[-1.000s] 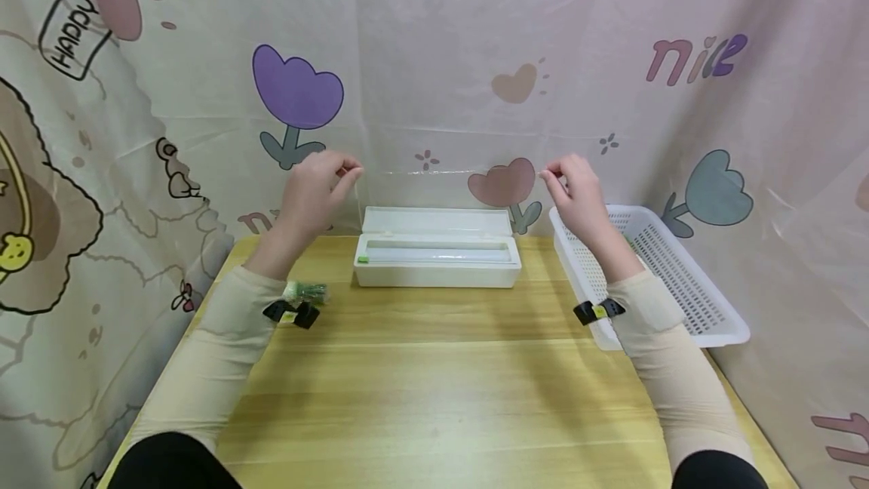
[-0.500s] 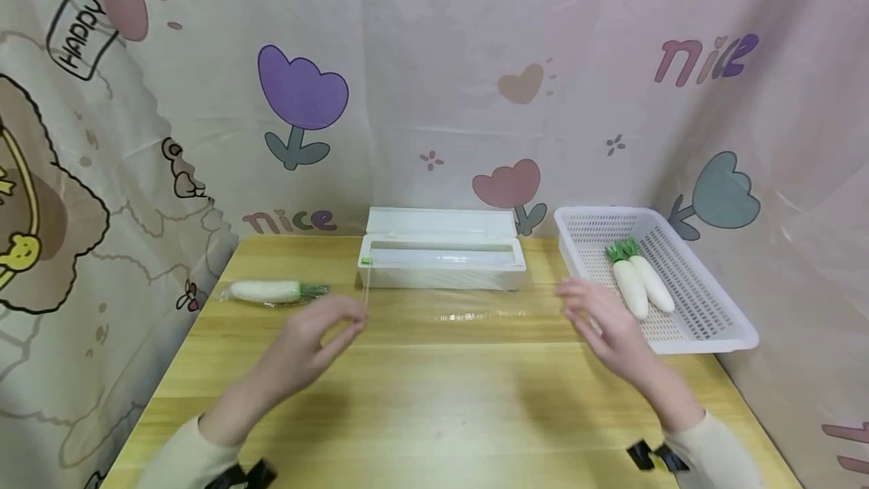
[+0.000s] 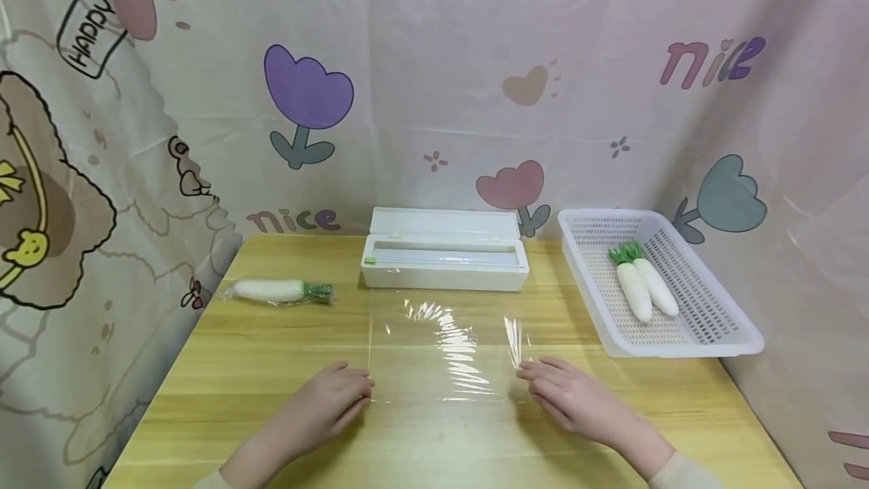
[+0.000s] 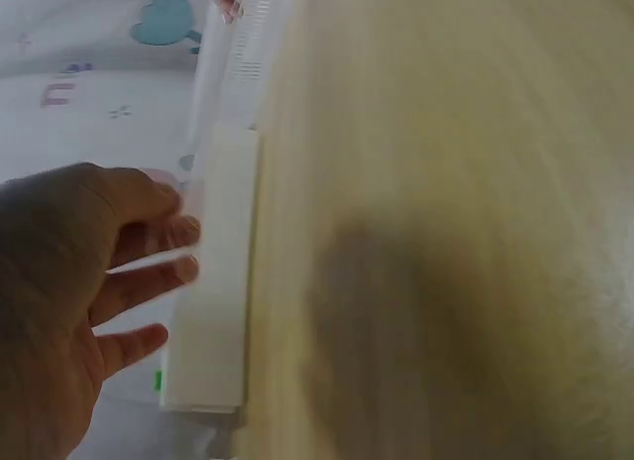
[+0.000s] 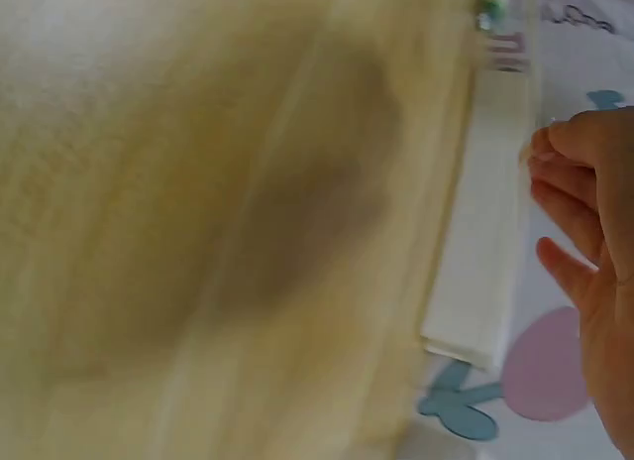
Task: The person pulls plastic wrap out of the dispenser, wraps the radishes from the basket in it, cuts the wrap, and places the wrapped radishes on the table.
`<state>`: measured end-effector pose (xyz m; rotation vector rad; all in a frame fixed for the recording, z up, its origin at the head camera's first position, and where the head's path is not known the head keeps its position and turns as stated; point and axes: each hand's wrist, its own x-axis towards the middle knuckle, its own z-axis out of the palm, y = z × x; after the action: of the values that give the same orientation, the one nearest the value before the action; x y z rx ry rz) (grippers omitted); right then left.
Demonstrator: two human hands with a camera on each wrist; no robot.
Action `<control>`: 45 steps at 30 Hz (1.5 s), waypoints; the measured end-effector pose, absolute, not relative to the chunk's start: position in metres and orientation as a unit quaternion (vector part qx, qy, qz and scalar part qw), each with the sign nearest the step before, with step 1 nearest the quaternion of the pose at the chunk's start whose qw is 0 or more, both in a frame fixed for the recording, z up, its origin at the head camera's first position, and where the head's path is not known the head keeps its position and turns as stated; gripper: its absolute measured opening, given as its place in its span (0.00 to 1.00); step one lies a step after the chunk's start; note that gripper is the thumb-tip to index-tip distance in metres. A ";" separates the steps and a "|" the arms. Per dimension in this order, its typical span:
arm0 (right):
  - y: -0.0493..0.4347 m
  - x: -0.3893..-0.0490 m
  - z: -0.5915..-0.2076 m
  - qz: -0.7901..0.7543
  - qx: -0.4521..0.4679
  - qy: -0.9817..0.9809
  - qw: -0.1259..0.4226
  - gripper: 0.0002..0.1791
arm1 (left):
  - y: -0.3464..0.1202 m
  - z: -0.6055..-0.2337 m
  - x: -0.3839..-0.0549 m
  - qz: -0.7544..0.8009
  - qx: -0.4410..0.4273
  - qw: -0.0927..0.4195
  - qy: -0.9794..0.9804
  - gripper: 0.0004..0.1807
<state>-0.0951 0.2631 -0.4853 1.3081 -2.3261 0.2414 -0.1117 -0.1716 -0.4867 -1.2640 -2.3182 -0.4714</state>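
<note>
Film of clear plastic (image 3: 459,349) stretches from an open white rectangular box (image 3: 444,278) over the yellow wood-grain desk (image 3: 434,451), its near end pinched in the fingers (image 3: 351,379) of the left hand (image 3: 330,403) and right hand (image 3: 573,401); one plastic-wrapped white radish (image 3: 271,290) lies leftward.

Pale backdrop (image 3: 434,44) with purple tulip (image 3: 308,93)
</note>
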 end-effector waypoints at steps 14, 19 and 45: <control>0.258 -0.111 -0.516 0.074 0.447 -0.883 0.121 0.09 | -0.160 -0.515 -0.113 -0.079 -0.413 0.091 -0.903 0.04; 0.257 -0.110 -0.518 0.076 0.444 -0.883 0.131 0.11 | -0.159 -0.514 -0.109 -0.080 -0.389 0.071 -0.915 0.06; 0.294 -0.107 -0.457 0.134 0.325 -0.917 0.187 0.20 | -0.187 -0.524 -0.086 -0.084 -0.390 0.013 -0.917 0.39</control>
<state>-0.1067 0.2937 -0.4572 0.9154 -2.5831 0.3769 -0.0858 -0.1873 -0.5236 -1.2150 -2.8563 -0.2632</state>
